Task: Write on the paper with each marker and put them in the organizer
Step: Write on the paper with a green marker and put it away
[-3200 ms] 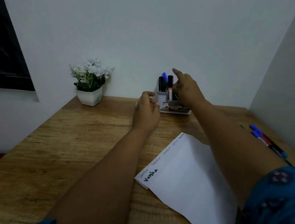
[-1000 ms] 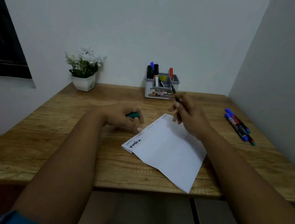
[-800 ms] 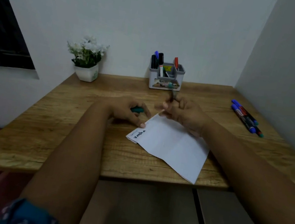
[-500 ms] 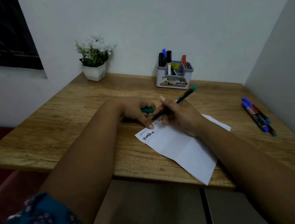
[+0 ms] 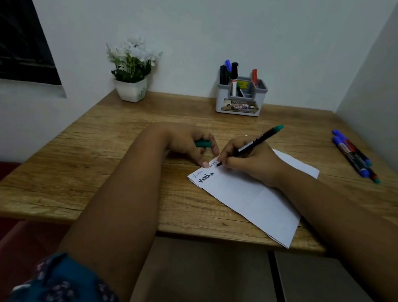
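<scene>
A white sheet of paper (image 5: 250, 199) lies angled on the wooden desk (image 5: 114, 164), with handwritten words along its upper left edge. My right hand (image 5: 250, 160) grips a black marker with a green end (image 5: 261, 139), its tip touching the paper's top edge. My left hand (image 5: 189, 141) rests beside it, curled around the green cap (image 5: 203, 143), one finger pressing the paper's corner. The grey organizer (image 5: 239, 100) stands at the back against the wall and holds several markers. More markers (image 5: 353, 154) lie loose at the desk's right side.
A white pot with white flowers (image 5: 132, 75) stands at the back left. Walls close the desk at the back and right. A dark window (image 5: 10, 29) is at the left. The desk's front edge runs just below the paper.
My right hand came back from the organizer area with the green-ended marker and lowered its tip onto the paper. My left hand, holding the cap, settled at the paper's corner.
</scene>
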